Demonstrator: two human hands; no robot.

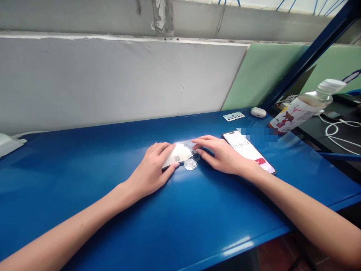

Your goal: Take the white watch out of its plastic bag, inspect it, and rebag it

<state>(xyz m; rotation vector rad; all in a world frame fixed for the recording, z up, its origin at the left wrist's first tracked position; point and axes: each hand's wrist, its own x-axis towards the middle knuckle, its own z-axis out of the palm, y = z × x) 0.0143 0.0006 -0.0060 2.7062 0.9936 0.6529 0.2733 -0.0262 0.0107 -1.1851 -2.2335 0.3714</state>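
Fingers of the left hand (150,169) are gripping a flat white piece printed with a QR code (177,158) near the centre of the frame, the thumb lying along its near edge and the other fingers bending over its left part. The piece is resting on or just above a glossy blue tabletop (84,162); which of the two, I cannot tell. Right hand (216,152) is reaching in from the lower right, its thumb and forefinger nearly meeting beside the right end of the white piece; whether they are pinching anything there, I cannot tell. Clear film (188,143) is showing between the two hands, and a round transparent disc with whitish marks (190,164) is lying just below the piece's right end.

Right of centre, partly behind the right hand, a smartphone (239,145) is displaying a timer and a red button. Above it, a printed card (234,116) and a white earbud case (258,112) are lying near the tabletop's far edge. Toward the upper right, a white-capped drink bottle (296,113) is appearing tilted, and a white cable (326,130) is looping over a dark surface at the right edge.
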